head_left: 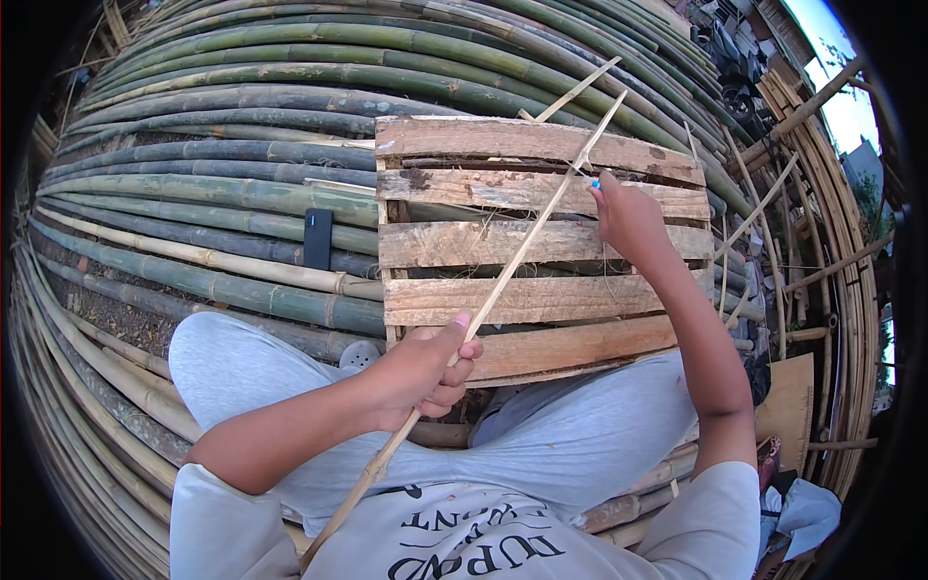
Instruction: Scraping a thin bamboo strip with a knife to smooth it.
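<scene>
Bamboo strip (527, 253) slants away rightward, grasped in the left hand (425, 375).
Right hand (628, 220), fingers clenched on a blue object (595, 184), sits just right of its far half.

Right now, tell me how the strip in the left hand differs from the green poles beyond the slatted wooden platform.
The strip is thin and pale tan; the poles are thicker and green. The strip slants across the person's front, gripped by the left hand; the poles lie side by side, untouched by either hand. Both are long, with visible joints.
</scene>
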`<state>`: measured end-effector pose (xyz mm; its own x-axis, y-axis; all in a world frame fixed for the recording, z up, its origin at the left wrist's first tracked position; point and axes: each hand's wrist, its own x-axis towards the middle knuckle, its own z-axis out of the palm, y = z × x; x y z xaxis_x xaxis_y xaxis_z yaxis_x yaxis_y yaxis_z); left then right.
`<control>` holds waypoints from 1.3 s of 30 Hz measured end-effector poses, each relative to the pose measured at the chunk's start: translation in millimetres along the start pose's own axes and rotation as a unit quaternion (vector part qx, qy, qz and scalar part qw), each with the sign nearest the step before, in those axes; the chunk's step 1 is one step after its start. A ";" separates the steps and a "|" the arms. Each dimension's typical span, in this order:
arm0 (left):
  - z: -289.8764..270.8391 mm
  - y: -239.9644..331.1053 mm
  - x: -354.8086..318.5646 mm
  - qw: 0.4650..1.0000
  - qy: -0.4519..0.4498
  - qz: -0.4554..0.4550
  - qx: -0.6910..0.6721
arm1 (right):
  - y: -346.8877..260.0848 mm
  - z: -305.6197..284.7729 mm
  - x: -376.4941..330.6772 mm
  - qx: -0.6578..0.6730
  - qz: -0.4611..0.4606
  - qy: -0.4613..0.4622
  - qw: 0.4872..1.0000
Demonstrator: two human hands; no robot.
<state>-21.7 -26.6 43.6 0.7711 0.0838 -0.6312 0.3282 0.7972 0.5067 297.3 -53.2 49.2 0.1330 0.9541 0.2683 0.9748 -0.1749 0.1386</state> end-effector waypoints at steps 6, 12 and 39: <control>-5.3 5.3 -3.6 1.000 0.012 -0.008 0.009 | -87.7 -34.8 -39.6 0.114 -0.129 -0.081 0.982; 1.0 2.0 -0.4 1.000 0.000 -0.005 -0.004 | -36.1 -12.8 -21.1 0.048 -0.023 -0.010 0.999; -5.9 9.3 -4.2 0.999 -0.014 -0.012 -0.051 | -48.5 -42.1 -9.9 0.044 -0.003 0.018 0.999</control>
<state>-25.0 -16.0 47.6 0.7789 0.0493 -0.6252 0.2902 0.8554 0.4290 241.2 -64.3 79.9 0.1212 0.9455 0.3023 0.9879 -0.1447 0.0565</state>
